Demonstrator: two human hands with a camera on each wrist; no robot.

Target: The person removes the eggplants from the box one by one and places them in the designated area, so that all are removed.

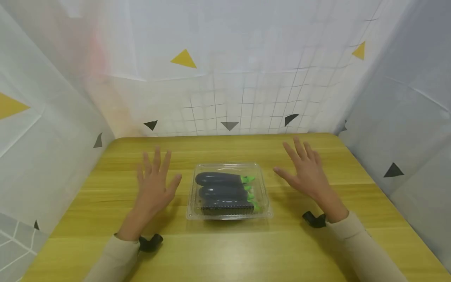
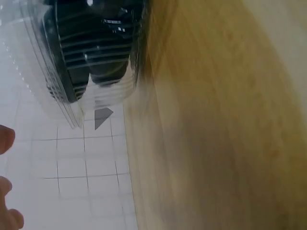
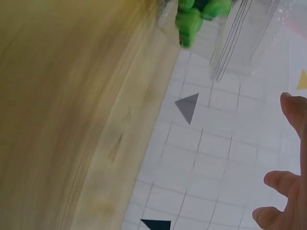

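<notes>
A clear plastic clamshell box with its lid down sits mid-table. Inside it lie dark purple eggplants side by side, their green stems pointing right. To the left of the box my left hand is held with fingers spread, touching nothing. My right hand is to the right of the box, also spread and holding nothing. In the left wrist view the box's ridged side shows near a few fingertips. From the right wrist, green stems are seen through the plastic, with fingers at the edge.
The wooden table extends to a white back wall with grid lines and yellow and dark triangles. Pale side walls flank it. Black wrist mounts stick out beside both sleeves.
</notes>
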